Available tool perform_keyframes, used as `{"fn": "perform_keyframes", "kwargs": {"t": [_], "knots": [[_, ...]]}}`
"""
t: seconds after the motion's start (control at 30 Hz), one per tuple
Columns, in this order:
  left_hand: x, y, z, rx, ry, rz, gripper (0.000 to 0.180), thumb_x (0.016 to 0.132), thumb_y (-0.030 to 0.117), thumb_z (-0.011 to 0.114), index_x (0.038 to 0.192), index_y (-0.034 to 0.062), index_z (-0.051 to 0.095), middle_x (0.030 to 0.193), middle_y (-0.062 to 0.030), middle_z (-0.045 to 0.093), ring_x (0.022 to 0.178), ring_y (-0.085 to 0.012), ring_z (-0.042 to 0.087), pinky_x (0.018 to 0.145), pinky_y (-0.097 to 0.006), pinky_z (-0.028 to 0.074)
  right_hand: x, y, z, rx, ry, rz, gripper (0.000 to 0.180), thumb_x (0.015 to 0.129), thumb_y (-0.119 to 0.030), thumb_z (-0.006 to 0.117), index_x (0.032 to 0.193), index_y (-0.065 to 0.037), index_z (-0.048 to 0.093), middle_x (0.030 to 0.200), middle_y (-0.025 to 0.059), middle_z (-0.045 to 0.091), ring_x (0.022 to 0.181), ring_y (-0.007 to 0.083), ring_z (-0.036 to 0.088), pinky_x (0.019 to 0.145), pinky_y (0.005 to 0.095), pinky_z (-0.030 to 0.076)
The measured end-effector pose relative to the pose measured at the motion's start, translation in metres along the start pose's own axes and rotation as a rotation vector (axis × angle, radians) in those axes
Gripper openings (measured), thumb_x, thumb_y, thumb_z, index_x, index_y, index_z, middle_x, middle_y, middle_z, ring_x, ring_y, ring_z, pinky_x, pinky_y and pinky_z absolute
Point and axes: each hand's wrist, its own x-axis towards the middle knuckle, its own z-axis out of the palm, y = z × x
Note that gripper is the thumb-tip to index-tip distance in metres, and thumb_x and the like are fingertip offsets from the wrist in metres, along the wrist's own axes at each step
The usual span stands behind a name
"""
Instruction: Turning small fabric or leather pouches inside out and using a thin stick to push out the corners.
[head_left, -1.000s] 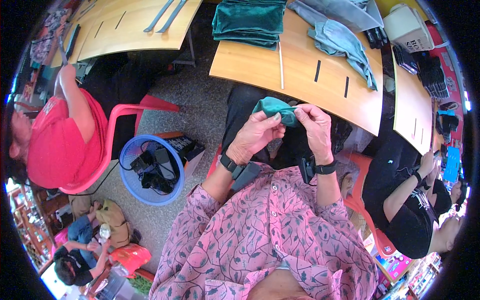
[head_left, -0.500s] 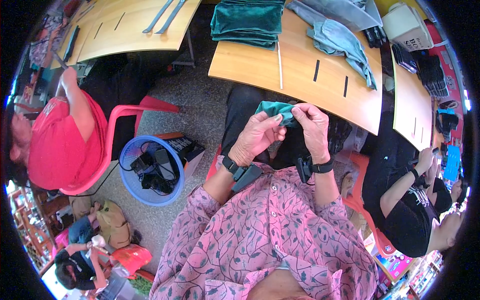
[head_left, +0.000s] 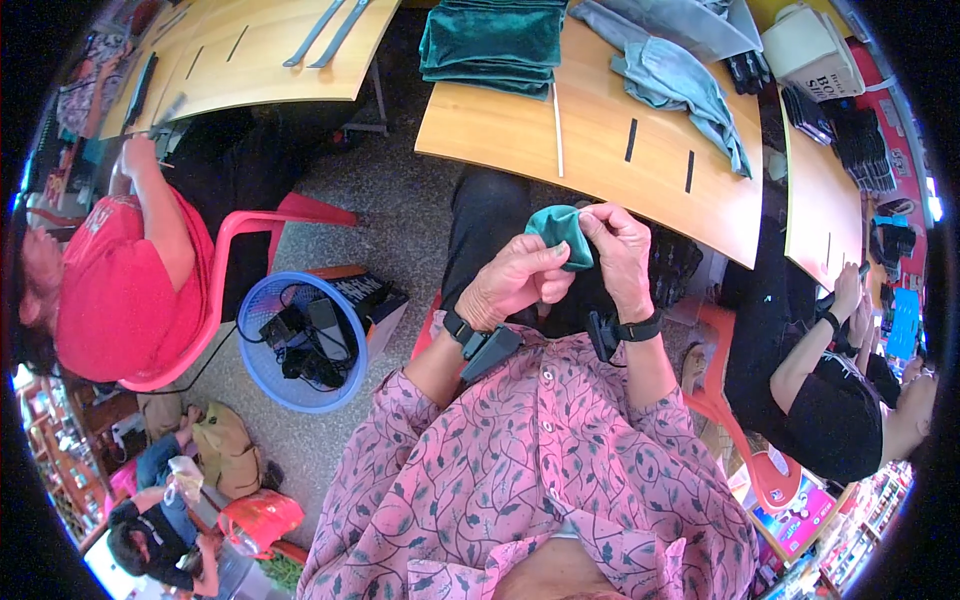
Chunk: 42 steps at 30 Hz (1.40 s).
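Note:
Above my lap, just off the table's front edge, I hold a small piece of green fabric (head_left: 562,228). My left hand (head_left: 520,272) pinches its lower left side between thumb and fingers. At its upper right, the fingertips of my right hand (head_left: 620,245) are closed on the edge. The cloth is bunched and rounded between the two hands, and its underside is hidden. A stack of folded dark green velvet pieces (head_left: 490,45) lies at the table's far left, with a thin white strip (head_left: 558,130) in front of it.
On the wooden table (head_left: 480,125) rest a crumpled grey-blue cloth (head_left: 680,90) and a clear plastic bin (head_left: 700,30). A blue basket (head_left: 262,372) of black adapters and cables stands on the floor at left. People sit on red chairs at both sides.
The green fabric has turned more upright and rounded between my fingers. Both hands have shifted slightly while keeping their pinch. The person at right has leaned a little.

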Motion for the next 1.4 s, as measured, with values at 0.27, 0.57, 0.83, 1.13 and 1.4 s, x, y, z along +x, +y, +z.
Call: {"fn": "perform_keyframes", "kwargs": {"t": [0.27, 0.57, 0.83, 1.13, 1.4], "knots": [[-0.003, 0.0, -0.001, 0.044, -0.078, 0.005, 0.017, 0.095, 0.02, 0.061, 0.084, 0.0072, 0.056, 0.059, 0.0038, 0.041, 0.05, -0.0092, 0.04, 0.048, -0.024, 0.032, 0.001, -0.001, 0.006, 0.03, -0.104, 0.094, 0.014, 0.094, -0.014, 0.063, 0.095, -0.002, 0.07, 0.088, -0.0018, 0.066, 0.077, 0.0034, 0.054, 0.068, 0.0191, 0.044], [0.0, 0.011, -0.013, -0.212, -0.056, 0.12, 0.019, 0.098, 0.024, 0.054, 0.101, 0.0063, 0.06, 0.063, 0.0037, 0.043, 0.051, -0.0106, 0.042, 0.047, -0.025, 0.033, 0.002, -0.014, -0.005, 0.247, -0.089, 0.136, 0.026, 0.094, -0.013, 0.062, 0.118, -0.001, 0.063, 0.094, -0.0004, 0.063, 0.078, 0.0065, 0.055, 0.074, 0.0205, 0.045], [-0.003, 0.016, 0.007, 0.051, 0.136, 0.161, 0.005, 0.094, 0.011, 0.057, 0.094, 0.0062, 0.059, 0.062, 0.0048, 0.042, 0.05, -0.0077, 0.04, 0.046, -0.024, 0.032, -0.002, -0.016, -0.005, 0.215, -0.052, 0.051, 0.027, 0.086, 0.002, 0.067, 0.113, -0.001, 0.063, 0.096, 0.0008, 0.065, 0.084, 0.0064, 0.058, 0.078, 0.0205, 0.048], [-0.007, 0.024, -0.003, 0.031, 0.186, 0.228, 0.013, 0.095, 0.016, 0.059, 0.085, 0.0075, 0.06, 0.061, 0.0028, 0.043, 0.051, -0.0105, 0.043, 0.047, -0.026, 0.033, 0.01, -0.013, 0.0, 0.078, -0.023, 0.078, 0.02, 0.09, -0.003, 0.064, 0.11, -0.002, 0.065, 0.092, 0.0004, 0.065, 0.078, 0.0059, 0.058, 0.072, 0.0207, 0.048], [-0.006, 0.031, -0.01, -0.001, 0.227, 0.33, 0.018, 0.098, 0.023, 0.056, 0.086, 0.0091, 0.056, 0.069, -0.0029, 0.052, 0.06, -0.0157, 0.05, 0.056, -0.03, 0.041, 0.056, 0.002, 0.023, -0.753, 0.15, -0.547, 0.017, 0.084, -0.01, 0.067, 0.101, -0.011, 0.07, 0.097, 0.0079, 0.063, 0.095, 0.0297, 0.056, 0.085, 0.0388, 0.045]]}}
